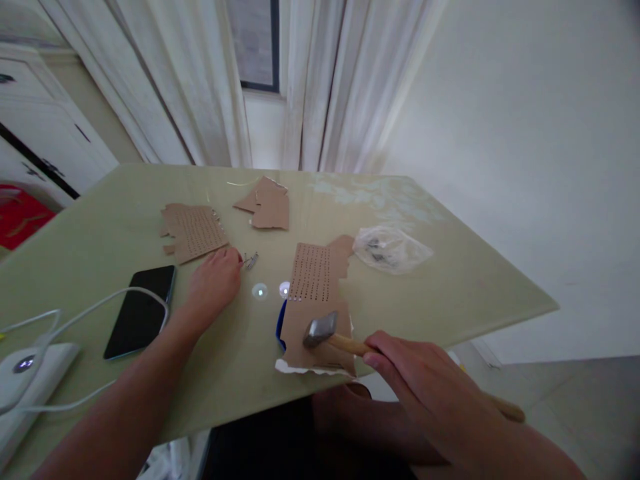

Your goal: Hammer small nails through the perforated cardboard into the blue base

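Here, counted out:

- Two hands: the right hand [425, 380] is closed around the wooden handle of one hammer [340, 339], its metal head resting on the nearest cardboard piece [316, 313].
- The left hand [214, 280] lies on the table [100, 233], fingertips at a small cluster of nails [250, 260]; whether it pinches one I cannot tell.
- Three cardboard pieces in all, two of them perforated.
- One phone [140, 310], one clear plastic bag [390, 249].

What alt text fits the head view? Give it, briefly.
The right hand holds a hammer over perforated cardboard on a green table. The left hand reaches toward small nails; a phone, cardboard scraps and a plastic bag lie nearby.
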Available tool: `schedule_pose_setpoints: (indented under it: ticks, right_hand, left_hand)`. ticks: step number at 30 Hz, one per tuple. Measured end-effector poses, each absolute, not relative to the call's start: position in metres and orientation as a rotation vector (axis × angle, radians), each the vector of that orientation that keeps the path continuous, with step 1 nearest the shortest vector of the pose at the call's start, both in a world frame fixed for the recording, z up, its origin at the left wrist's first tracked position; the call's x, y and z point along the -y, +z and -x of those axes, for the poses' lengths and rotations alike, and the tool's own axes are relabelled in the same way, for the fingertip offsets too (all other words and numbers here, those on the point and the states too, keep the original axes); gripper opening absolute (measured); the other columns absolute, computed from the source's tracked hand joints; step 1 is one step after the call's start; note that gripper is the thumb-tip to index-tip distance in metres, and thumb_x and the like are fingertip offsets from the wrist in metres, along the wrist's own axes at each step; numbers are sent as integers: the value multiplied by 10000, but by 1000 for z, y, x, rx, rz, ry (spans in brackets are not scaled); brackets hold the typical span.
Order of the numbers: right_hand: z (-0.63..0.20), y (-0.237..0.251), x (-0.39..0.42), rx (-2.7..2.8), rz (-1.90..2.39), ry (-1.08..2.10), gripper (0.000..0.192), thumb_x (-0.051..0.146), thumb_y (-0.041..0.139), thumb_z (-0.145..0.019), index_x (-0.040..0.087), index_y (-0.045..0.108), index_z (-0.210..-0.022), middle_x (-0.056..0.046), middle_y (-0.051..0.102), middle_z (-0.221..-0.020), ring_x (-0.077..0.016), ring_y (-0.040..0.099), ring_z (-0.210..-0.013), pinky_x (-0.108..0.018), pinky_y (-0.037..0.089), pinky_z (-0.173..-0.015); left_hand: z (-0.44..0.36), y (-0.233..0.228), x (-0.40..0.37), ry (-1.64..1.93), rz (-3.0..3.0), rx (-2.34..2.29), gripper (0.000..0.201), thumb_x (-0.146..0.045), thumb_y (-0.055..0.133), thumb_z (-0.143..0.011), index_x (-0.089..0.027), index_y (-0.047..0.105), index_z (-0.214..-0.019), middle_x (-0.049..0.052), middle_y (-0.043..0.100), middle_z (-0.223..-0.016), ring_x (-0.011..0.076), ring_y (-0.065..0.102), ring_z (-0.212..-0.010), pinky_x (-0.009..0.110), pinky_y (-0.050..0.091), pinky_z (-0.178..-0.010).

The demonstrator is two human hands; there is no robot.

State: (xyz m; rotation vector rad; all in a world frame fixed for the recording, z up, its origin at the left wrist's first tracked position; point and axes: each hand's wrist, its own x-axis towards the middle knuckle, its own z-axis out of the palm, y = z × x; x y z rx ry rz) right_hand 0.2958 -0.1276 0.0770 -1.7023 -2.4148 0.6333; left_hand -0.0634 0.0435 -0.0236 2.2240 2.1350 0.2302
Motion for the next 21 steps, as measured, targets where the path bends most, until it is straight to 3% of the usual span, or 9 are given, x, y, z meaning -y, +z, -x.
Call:
schedule_pose_setpoints:
  ticks: [5, 7, 10, 15, 21]
  right_hand:
    - [-294, 77, 127, 2447, 1743, 610, 329, 366, 437, -1164, 253, 685, -980, -35, 807, -863, -239, 760, -751, -329, 413, -682]
    - [-295, 76, 127, 2458, 1744, 603, 326, 355, 438, -1162, 250, 687, -980, -36, 804, -855, -235, 752, -736, -329, 404, -666]
    - [-297, 77, 128, 2456, 1731, 606, 326, 362, 448, -1161, 247, 698, -986, -35, 803, -857, -225, 746, -732, -319, 412, -657]
    - [-298, 81, 129, 2432, 1696, 638, 342, 378, 434, -1171, 250, 709, -1013, -37, 796, -859, -209, 741, -750, -299, 467, -688]
    - [-298, 79, 127, 2434, 1687, 661, 339, 379, 436, -1169, 253, 691, -984, -27, 798, -846, -206, 741, -727, -302, 450, -665]
  left_hand:
    - [40, -10, -33, 1044, -1999, -1582, 294, -377, 581, -1053, -186, 735, -1216, 117, 795, -1086, 275, 722, -945, 404, 569, -883]
    - [27, -5, -22, 1182, -1839, -1252, 292, -458, 639, -1043, -210, 750, -1151, 88, 804, -1065, 231, 722, -900, 351, 574, -818]
    - [11, 0, -4, 1170, -1717, -989, 255, -458, 713, -1020, -205, 752, -1027, 70, 798, -968, 201, 722, -868, 305, 567, -771]
    - [0, 3, 10, 1046, -1806, -992, 219, -407, 728, -1018, -200, 799, -1011, 26, 733, -818, 144, 597, -696, 251, 448, -594]
    - [-1, -2, 9, 1036, -1867, -1016, 174, -377, 756, -1002, -218, 826, -1005, 26, 774, -865, 134, 599, -689, 233, 429, -560]
